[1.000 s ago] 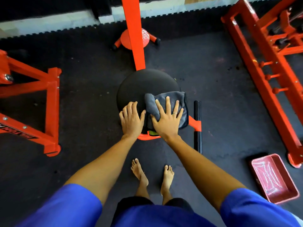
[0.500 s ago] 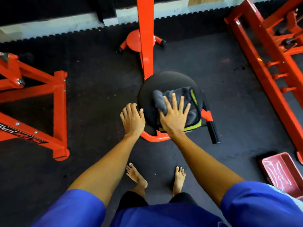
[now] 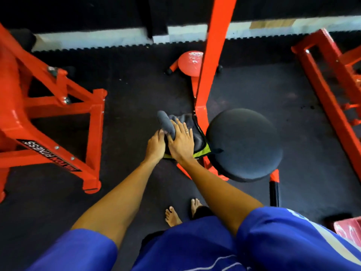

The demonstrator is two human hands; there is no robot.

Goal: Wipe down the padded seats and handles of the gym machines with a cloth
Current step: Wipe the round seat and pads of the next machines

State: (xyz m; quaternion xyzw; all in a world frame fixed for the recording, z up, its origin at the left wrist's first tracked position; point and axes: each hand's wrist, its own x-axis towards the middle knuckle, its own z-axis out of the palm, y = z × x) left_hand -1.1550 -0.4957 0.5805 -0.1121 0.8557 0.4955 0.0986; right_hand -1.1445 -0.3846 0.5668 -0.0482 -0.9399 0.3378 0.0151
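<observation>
The cloth, grey with a lime edge, is off the machine and sandwiched between the person's two hands. The right hand lies flat on top of it with straight fingers, pressing rather than clutching. The left hand meets it from the nine o'clock side, fingertips going in under the rolled grey end. From here I cannot tell whether those fingers pinch the fabric or merely prop it up.

The round padded seat sits apart from the hands at about three o'clock, just past the foot of the orange upright. The cloth's lime corner comes near the seat's rim, and neither hand is touching the pad.

It looks to me like the cloth is being gathered or refolded. To do that well, I'd turn a fresh face outward and keep the pad compact enough to sit fully under the palm. The lime hem should be tucked in so it doesn't trail.

The black handle pokes out at five o'clock from the seat. That calls for wrapping the cloth round the bar and drawing it along, not a flat-palm pass.
</observation>
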